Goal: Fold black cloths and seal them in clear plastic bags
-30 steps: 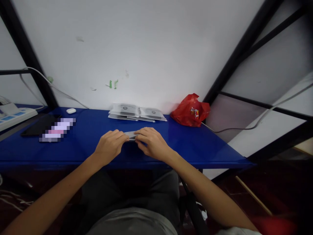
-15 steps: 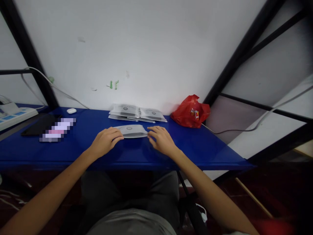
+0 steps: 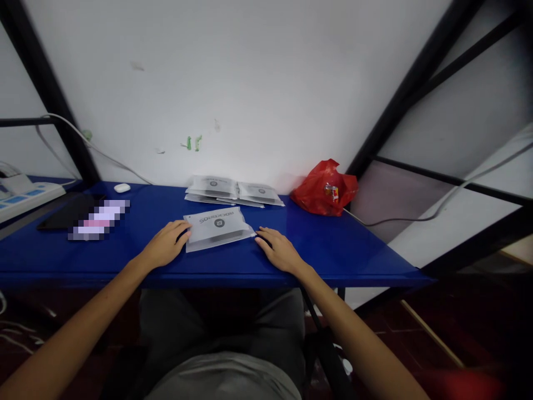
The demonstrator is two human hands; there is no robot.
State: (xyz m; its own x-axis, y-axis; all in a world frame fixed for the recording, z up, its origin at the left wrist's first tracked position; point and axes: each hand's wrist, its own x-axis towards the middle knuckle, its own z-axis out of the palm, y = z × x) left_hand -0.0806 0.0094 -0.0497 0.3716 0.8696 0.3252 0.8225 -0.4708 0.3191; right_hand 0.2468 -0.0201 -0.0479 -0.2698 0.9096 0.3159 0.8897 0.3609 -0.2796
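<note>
Head view, looking down over a blue counter (image 3: 333, 250) set against a white wall. Spread flat at the centre: a grey plastic pouch (image 3: 216, 228), printed side up, lettering reading away from the wearer. Left hand (image 3: 164, 247) lying beside the pouch's left edge, fingertips touching or just under that edge, grip released and holding nothing. Right hand (image 3: 281, 250) resting palm down just off the pouch's right corner, fingers loose, grip likewise released; whether the fingertips actually touch the plastic cannot be told.

Farther back, close to the wall: a stack of similar pouches (image 3: 233, 191), fanned in two overlapping piles. To the right of these, a crumpled red plastic bag (image 3: 325, 189) with a cable trailing past. Toward the left end, a small white case (image 3: 121, 188), a dark flat device (image 3: 69, 214) partly blurred out, and a white power strip (image 3: 25, 197) at the far edge.

Possible trouble, judged from the layout: slick plastic on a glossy counter, so any sideways press likely to send the pouch skating toward the near edge and onto the lap. Uneven pressure from the two hands liable to leave a crooked crease or trapped air. A careless push forward could nudge the loose stack behind and scatter the fanned piles.
</note>
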